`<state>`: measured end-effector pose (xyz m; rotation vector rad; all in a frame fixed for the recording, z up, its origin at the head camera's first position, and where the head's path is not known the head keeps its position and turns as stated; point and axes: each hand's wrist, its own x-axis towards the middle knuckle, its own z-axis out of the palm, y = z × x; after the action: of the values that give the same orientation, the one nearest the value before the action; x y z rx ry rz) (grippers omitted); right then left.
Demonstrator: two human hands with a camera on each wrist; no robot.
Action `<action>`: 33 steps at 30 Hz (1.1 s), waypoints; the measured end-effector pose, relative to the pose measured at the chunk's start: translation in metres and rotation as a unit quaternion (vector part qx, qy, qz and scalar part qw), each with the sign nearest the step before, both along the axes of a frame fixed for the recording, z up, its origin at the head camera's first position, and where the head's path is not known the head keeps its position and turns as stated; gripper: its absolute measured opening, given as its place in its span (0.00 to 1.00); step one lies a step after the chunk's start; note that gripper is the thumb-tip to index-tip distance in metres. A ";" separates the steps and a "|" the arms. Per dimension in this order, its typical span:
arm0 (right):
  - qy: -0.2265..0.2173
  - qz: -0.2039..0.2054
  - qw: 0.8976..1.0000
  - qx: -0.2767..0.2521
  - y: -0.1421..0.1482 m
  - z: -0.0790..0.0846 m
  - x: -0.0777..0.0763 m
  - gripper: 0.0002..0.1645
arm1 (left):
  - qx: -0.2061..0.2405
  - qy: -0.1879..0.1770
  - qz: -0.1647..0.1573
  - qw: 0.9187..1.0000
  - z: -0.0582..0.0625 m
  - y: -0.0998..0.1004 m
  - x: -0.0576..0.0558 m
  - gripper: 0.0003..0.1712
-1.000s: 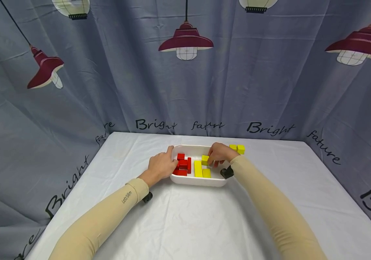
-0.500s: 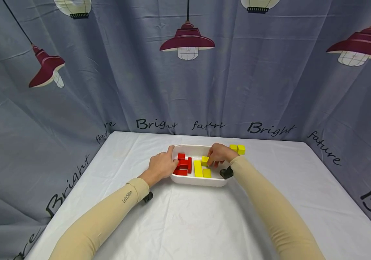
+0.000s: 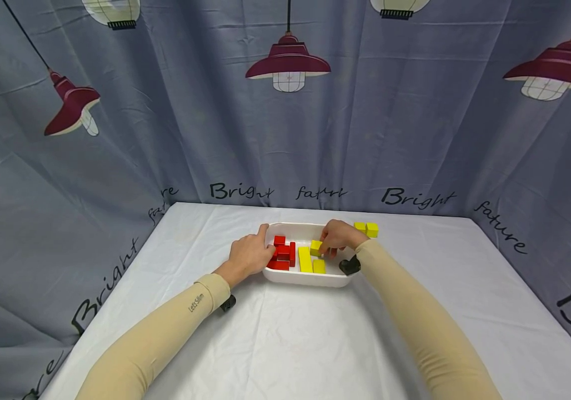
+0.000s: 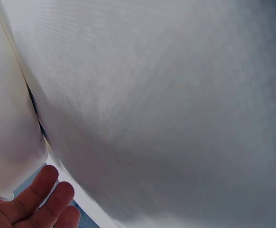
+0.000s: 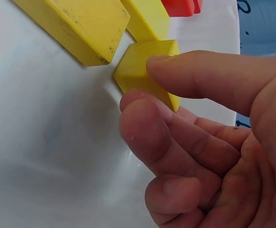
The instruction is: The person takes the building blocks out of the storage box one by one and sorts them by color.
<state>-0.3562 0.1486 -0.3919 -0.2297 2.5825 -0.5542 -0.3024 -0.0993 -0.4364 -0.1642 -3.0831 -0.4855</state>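
The left hand (image 3: pixel 250 253) holds the left end of the white tray (image 3: pixel 305 280), thumb over the rim and the other fingers slightly bent. Inside, from the left: red blocks (image 3: pixel 283 253) in a cluster; one long yellow block (image 3: pixel 305 260); one front yellow cube (image 3: pixel 319 266) beside it. Behind that cube, in the tray, the right hand (image 3: pixel 337 236) pinches another yellow cube (image 5: pixel 140 61) between thumb and fingers. Two spare yellow cubes (image 3: pixel 372 229) sit on the table (image 3: pixel 305 339), beyond the right forearm.
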 end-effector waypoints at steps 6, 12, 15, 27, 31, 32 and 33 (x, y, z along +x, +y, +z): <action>0.014 0.013 1.000 -0.002 0.002 0.003 0.001 0.11 | 0.001 0.002 -0.001 1.000 0.001 0.000 0.000 0.36; 0.024 0.028 0.999 -0.014 0.003 0.009 0.003 0.10 | 0.003 -0.005 0.002 1.000 0.001 0.000 0.000 0.36; 0.020 0.031 0.999 -0.020 0.004 0.012 0.003 0.10 | 0.004 -0.006 0.003 1.000 0.001 0.000 0.000 0.37; 0.020 0.040 0.998 -0.031 0.009 0.024 0.004 0.12 | 0.003 -0.007 0.003 1.000 0.000 0.001 0.000 0.36; 0.029 0.042 0.998 -0.034 0.014 0.028 0.007 0.12 | 0.000 -0.003 0.002 1.000 0.000 0.000 0.001 0.36; 0.032 0.040 0.998 -0.036 0.016 0.029 0.008 0.12 | 0.000 -0.002 0.001 1.000 0.000 0.000 0.001 0.36; 0.034 0.038 0.998 -0.037 0.017 0.030 0.008 0.12 | 0.000 -0.002 0.001 1.000 0.000 0.000 0.001 0.35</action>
<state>-0.3479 0.1660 -0.3618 -0.3771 2.6093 -0.6257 -0.3015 -0.0993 -0.4361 -0.1609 -3.0857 -0.4871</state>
